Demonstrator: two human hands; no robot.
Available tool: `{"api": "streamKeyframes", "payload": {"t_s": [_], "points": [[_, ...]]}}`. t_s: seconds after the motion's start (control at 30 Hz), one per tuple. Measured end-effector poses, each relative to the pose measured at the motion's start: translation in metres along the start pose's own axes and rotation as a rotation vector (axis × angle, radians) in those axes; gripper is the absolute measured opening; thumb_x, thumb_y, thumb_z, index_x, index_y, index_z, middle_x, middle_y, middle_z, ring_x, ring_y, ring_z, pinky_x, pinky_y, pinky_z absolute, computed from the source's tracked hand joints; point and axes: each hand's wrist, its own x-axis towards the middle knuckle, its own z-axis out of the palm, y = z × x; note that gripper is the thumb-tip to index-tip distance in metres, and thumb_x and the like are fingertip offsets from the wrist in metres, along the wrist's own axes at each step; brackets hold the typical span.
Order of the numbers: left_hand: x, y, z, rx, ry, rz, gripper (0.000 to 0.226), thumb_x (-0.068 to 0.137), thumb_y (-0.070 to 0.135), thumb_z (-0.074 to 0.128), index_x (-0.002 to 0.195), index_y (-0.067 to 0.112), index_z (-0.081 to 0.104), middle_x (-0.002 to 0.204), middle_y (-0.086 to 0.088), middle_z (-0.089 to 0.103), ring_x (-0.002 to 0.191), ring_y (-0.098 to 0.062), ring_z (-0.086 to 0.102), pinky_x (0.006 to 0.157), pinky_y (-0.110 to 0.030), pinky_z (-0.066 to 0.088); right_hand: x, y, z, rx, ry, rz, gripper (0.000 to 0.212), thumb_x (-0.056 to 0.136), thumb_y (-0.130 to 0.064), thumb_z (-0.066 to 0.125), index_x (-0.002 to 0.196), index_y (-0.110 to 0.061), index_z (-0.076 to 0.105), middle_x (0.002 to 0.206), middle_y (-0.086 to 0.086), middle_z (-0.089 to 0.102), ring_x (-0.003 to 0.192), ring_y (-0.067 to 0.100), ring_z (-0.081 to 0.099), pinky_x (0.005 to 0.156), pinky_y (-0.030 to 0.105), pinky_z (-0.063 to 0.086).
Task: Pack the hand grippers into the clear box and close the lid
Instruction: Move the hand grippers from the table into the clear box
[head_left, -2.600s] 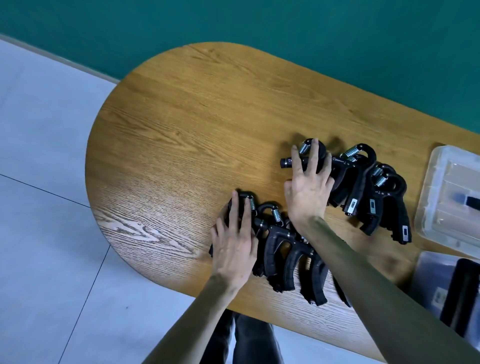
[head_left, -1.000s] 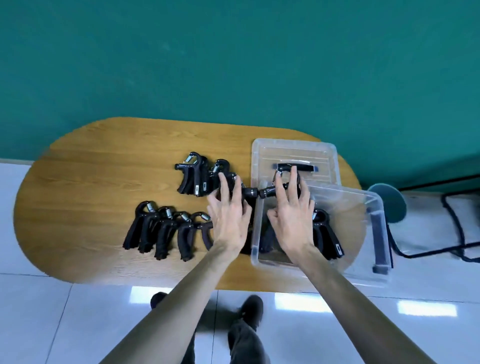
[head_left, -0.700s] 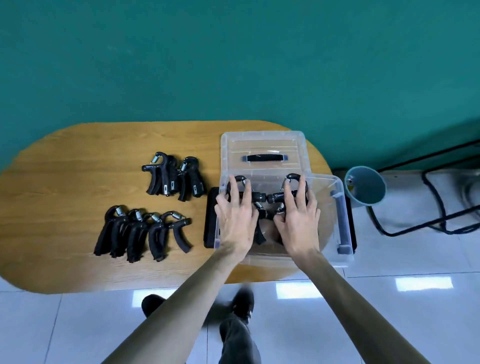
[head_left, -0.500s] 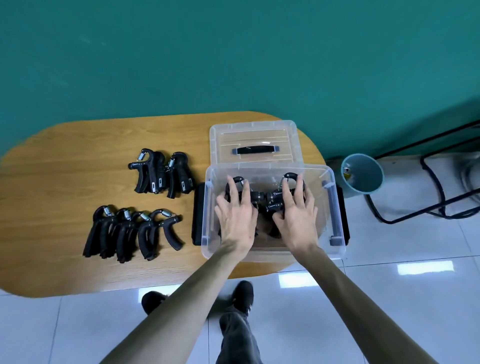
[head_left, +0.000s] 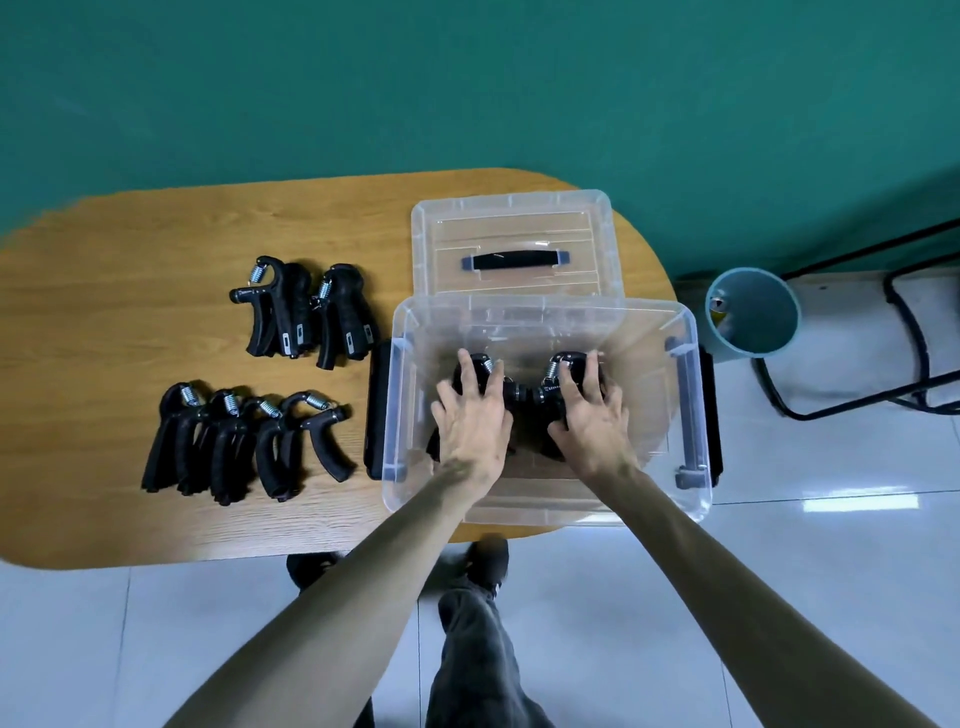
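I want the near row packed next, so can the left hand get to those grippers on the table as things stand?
Probably yes. The left hand is down in the clear box, but the near row of grippers lies uncovered beside it; only the box wall stands between.

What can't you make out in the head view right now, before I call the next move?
- How many grippers the left hand and right hand cover in the clear box: the hands hide them.
- Whether those grippers rest on the box floor: hidden by the hands.
- Count in the near group on the table: they overlap.
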Motion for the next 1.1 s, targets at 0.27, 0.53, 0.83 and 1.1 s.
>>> {"api": "streamKeyframes", "payload": {"t_s": [0.27,0.53,0.83,1.1], "points": [[0.005,-0.006,0.01,-0.013,-0.011,-0.014,0.072,0.093,0.002,0.054,0.153,0.025,0.023,0.165,-0.015,-0.008,0.118,-0.036,0.034,0.096,-0.048,0.038,0.006,0.005,0.016,-0.055,-0.028,-0.044,0.09,0.09,-0.001,0.047,0.16,-0.021,-0.006,0.163,0.01,-0.028,0.15,0.043,0.001,0.115,0.056,0.026],[0.002,-0.004,0.0,0.042,0.048,0.012,0.069,0.1,0.023,0.05,0.158,0.03,0.013,0.166,-0.019,0.004,0.131,-0.038,0.035,0.102,-0.05,0.038,0.003,-0.004,0.004,-0.149,0.111,-0.023,0.07,0.104,-0.041,0.043,0.161,-0.021,0.009,0.168,0.017,0.001,0.152,0.042,0.01,0.109,0.055,0.033],[0.012,-0.018,-0.072,-0.112,0.393,0.16,0.048,0.099,0.029,0.032,0.143,0.02,0.047,0.118,-0.005,0.062,0.102,-0.026,0.053,0.086,-0.041,0.044,0.002,-0.071,-0.043,-0.114,0.52,-0.173,0.039,0.101,-0.03,0.051,0.131,-0.006,0.053,0.116,0.022,0.055,0.098,0.04,0.052,0.08,0.052,0.051],[0.004,-0.099,-0.115,-0.112,0.474,0.076,0.047,0.1,0.027,0.039,0.147,0.023,0.041,0.146,-0.008,0.044,0.119,-0.026,0.047,0.094,-0.041,0.042,0.007,-0.165,-0.044,-0.118,0.482,-0.347,0.048,0.105,-0.031,0.042,0.15,-0.014,0.036,0.154,0.017,0.034,0.121,0.038,0.046,0.09,0.049,0.052]]}}
